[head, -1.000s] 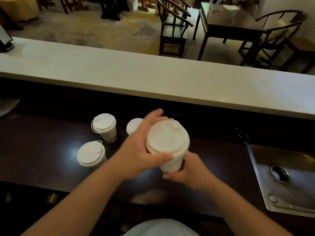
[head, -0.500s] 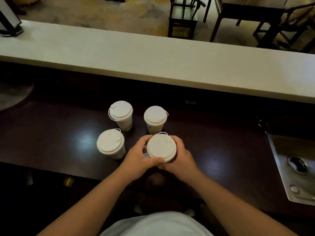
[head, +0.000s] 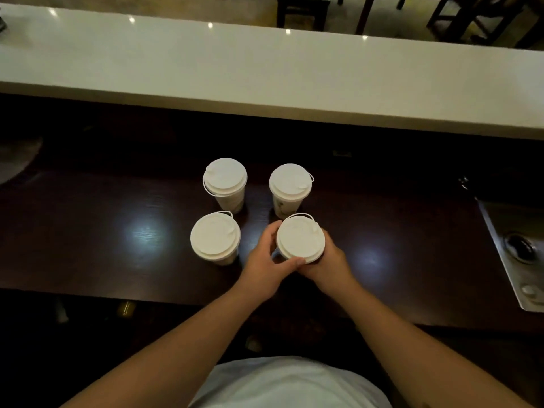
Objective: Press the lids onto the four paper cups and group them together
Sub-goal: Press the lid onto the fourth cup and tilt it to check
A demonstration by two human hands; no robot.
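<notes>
Now, in the head view, the fourth cup [head: 300, 240], lifted in front of the chest a second ago, is standing on the dark counter [head: 103, 231] as the near-right corner of a square with the three lidded cups [head: 225, 184], so capping looks done and grouping nearly so; the left hand [head: 265, 260] and right hand [head: 329, 260] are curling their fingers round its wall just under the lid, thumbs meeting at the near side, while bare counter is lying open to left and right, the sink [head: 512, 248] well apart on the right and the near edge just behind the wrists
</notes>
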